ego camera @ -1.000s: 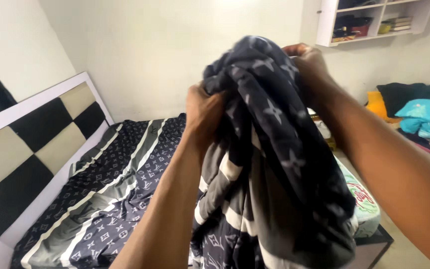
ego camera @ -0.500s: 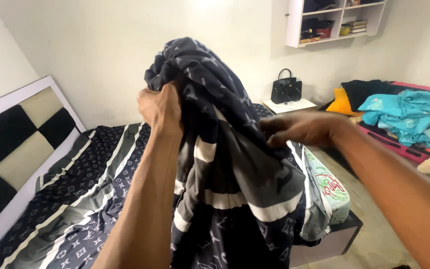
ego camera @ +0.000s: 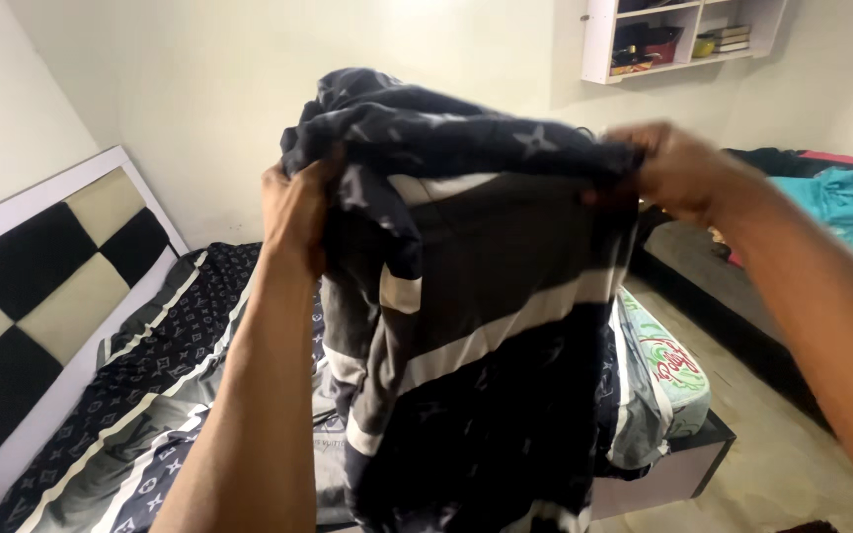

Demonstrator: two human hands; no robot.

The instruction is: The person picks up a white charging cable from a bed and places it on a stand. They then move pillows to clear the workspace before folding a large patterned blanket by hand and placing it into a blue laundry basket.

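Observation:
I hold up a dark navy bed cover (ego camera: 486, 326) with grey and white stripes and a small pale pattern, stretched in front of me above the bed. My left hand (ego camera: 298, 212) grips its upper left corner, fingers closed in the cloth. My right hand (ego camera: 678, 168) pinches the upper right edge, pulled out to the right. The cloth hangs down between my arms and hides the middle of the bed.
The bed (ego camera: 150, 395) with a matching patterned sheet lies below left, against a black and cream checked headboard (ego camera: 41, 286). A pillow with a green printed case (ego camera: 668, 370) lies at the bed's right side. A white wall shelf (ego camera: 683, 39) hangs above; a second bed with teal cloth (ego camera: 841, 197) stands right.
My right hand moved from the cloth's top down to its middle, then out to the right, spreading the cover wide. The view turned slightly left.

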